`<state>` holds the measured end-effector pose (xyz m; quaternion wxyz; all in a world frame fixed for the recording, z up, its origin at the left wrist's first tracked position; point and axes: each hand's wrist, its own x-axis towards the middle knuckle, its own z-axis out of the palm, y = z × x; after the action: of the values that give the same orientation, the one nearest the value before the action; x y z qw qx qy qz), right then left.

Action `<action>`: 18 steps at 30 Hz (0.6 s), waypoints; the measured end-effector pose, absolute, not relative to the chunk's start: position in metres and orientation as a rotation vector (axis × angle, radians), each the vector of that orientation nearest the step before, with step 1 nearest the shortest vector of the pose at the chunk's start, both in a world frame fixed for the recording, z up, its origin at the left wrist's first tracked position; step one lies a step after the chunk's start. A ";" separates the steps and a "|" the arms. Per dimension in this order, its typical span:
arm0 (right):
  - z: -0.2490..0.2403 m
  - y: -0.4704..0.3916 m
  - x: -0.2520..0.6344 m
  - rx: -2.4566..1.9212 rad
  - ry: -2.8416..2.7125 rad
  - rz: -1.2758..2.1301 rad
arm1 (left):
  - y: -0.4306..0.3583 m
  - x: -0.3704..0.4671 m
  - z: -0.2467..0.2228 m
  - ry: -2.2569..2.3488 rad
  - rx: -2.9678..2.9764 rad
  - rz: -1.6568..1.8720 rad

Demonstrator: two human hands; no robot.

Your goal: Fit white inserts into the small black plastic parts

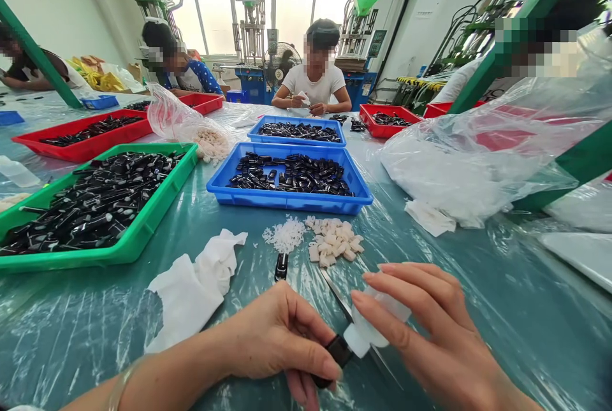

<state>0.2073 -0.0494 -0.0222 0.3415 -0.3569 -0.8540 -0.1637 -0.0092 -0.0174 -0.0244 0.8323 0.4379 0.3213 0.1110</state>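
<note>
Between the thumb and fingers of my left hand (268, 338) is a small, glossy black plastic part (338, 350). My right hand (430, 322) holds a translucent white squeeze bottle (363, 334), its tip pointed down-left at the end of the black part. Whether tip and part touch, I cannot tell. Metal tweezers (335, 293) lie on the table, partly hidden under the bottle. Just beyond my left hand rests another black part (282, 267). Behind it are a heap of tiny white pieces (285, 234) and a pile of beige blocks (338, 242).
A crumpled white cloth (196, 283) lies left of my hands. Blue trays (289, 201) and a green tray (143, 232) hold many black parts. A clear plastic bag (468, 162) sits at right near a green post (502, 60). Several people sit around the table.
</note>
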 end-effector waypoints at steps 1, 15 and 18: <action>-0.023 -0.050 0.207 -0.930 -2.220 -0.434 | -0.017 -0.009 -0.024 0.681 0.926 0.236; -0.024 -0.050 0.203 -0.935 -2.166 -0.478 | -0.021 -0.006 -0.021 0.700 0.902 0.229; -0.022 -0.050 0.202 -0.946 -2.149 -0.489 | -0.021 -0.005 -0.022 0.711 0.901 0.231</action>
<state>0.2016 -0.0501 -0.0224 0.3629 -0.3676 -0.8350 -0.1898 -0.0048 -0.0208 -0.0217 0.8334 0.4254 0.3355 0.1089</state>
